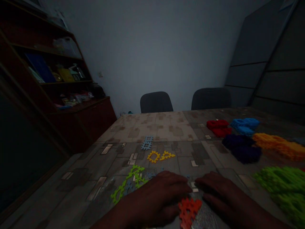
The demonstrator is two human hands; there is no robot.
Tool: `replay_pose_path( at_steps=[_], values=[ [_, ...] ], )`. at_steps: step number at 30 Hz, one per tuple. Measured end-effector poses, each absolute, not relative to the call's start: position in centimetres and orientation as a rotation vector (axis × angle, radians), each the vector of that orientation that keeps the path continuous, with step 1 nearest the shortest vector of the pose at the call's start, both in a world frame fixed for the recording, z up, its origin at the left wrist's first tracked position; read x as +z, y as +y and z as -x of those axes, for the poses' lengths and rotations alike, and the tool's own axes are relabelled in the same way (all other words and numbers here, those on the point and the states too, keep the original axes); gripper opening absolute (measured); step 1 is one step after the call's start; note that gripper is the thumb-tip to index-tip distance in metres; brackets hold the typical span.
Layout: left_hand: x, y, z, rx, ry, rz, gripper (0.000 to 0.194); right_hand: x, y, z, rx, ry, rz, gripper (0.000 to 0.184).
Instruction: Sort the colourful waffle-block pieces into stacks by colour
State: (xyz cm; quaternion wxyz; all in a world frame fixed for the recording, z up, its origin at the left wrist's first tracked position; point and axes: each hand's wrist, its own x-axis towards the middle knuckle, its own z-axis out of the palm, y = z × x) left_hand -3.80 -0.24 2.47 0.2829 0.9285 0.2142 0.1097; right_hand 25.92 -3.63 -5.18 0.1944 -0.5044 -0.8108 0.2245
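My left hand (160,197) rests low over the table with its thumb apart from the fingers, its thumb side against or very near a red interlocking puzzle piece (188,210). I see no grip on that notched piece. My right hand (221,190) lies to the right of it, fingers stretched forward, holding nothing. Just beyond and partly under my left hand are green notched pieces (137,170) and blue-grey pieces (128,187). Farther forward lie a yellow square frame piece (153,156), a yellow triangular piece (167,155) and light blue square pieces (146,145).
On the right of the patterned tablecloth (166,127) are piles of pieces: red (218,127), light blue (245,125), dark blue (241,148), orange (280,145) and green (282,187). Two dark chairs (156,101) stand behind the table. A wooden shelf unit (78,109) is at left.
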Motion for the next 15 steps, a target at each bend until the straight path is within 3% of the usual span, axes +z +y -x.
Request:
replay_pose_path(
  at_steps=[6, 15],
  values=[
    [2.9, 0.1, 4.4, 0.02, 0.923, -2.541, 0.008, -1.7, -4.5, -23.1, 0.588, -2.386, 1.128, 0.026],
    [1.3, -1.4, 3.8, -0.081, 0.837, -2.681, 0.022, -2.0, -4.4, -21.8, 0.466, -2.475, 0.999, 0.022]
  ],
)
